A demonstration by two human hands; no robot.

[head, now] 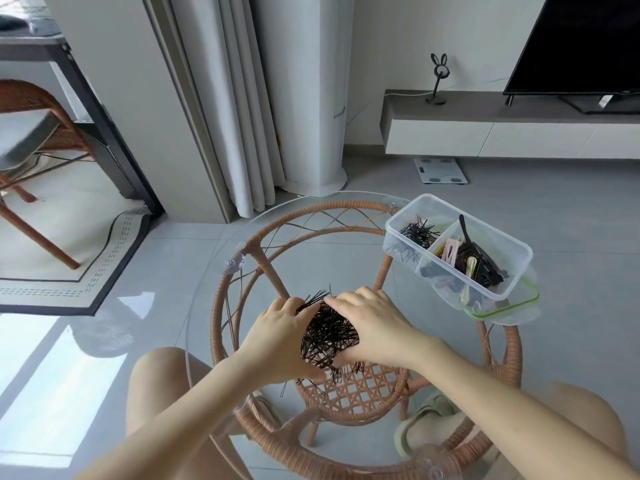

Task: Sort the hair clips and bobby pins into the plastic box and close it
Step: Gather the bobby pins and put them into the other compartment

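A thick pile of black bobby pins [329,336] lies on the round glass table top [214,306]. My left hand [280,337] cups the pile from the left and my right hand [372,327] presses on it from the right and above, fingers curled around the pins. A few stray pins [285,389] lie just in front. At the table's far right stands the clear plastic box [516,247], open, with bobby pins [417,233] in its left compartment and hair clips [471,259] in its right one. Its green-rimmed lid [502,308] lies under the box.
The glass top rests on a rattan frame [346,393]. The box overhangs the table's right edge. A curtain [221,98] and white column stand beyond, a TV [581,46] on a low cabinet far right, a rattan chair [34,140] at left. My knees sit below the table.
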